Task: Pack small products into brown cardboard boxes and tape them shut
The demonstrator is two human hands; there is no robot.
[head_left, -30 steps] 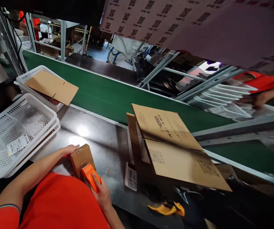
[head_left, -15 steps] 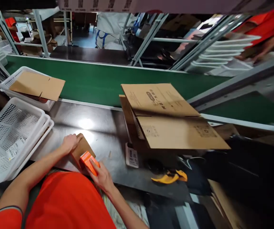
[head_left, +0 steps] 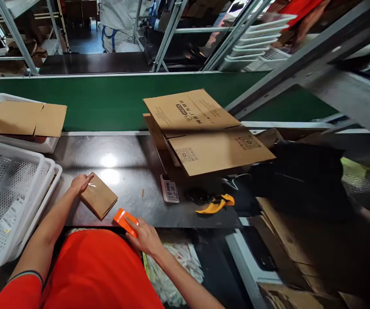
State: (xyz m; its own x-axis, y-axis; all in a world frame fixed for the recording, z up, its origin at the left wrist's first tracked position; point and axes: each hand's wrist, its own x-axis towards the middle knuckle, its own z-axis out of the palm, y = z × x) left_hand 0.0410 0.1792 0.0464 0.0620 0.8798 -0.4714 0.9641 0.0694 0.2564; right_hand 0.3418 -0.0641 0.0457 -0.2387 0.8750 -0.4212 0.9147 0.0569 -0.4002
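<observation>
My left hand (head_left: 81, 182) grips the far left corner of a small flat cardboard box (head_left: 99, 195) lying on the metal table. Clear tape glints across its top. In my right hand (head_left: 144, 236) is a small orange box-shaped item (head_left: 124, 221), its kind unclear, held near the table's front edge, just right of the box and apart from it. A yellow-handled tape dispenser (head_left: 215, 206) rests farther right, beside a pale card with a printed label (head_left: 169, 189).
A large open carton (head_left: 217, 150) stands right of centre, flaps spread. Stacked white baskets (head_left: 13, 193) are at left; another basket (head_left: 47, 146) behind holds folded cardboard (head_left: 26, 118). Beyond the table (head_left: 133, 163) runs a green conveyor belt (head_left: 107, 103). A metal beam (head_left: 288, 64) slants at right.
My right hand has drawn the orange item away from the small box, toward the right and the table's front edge. My left hand stays at the box. The view has shifted.
</observation>
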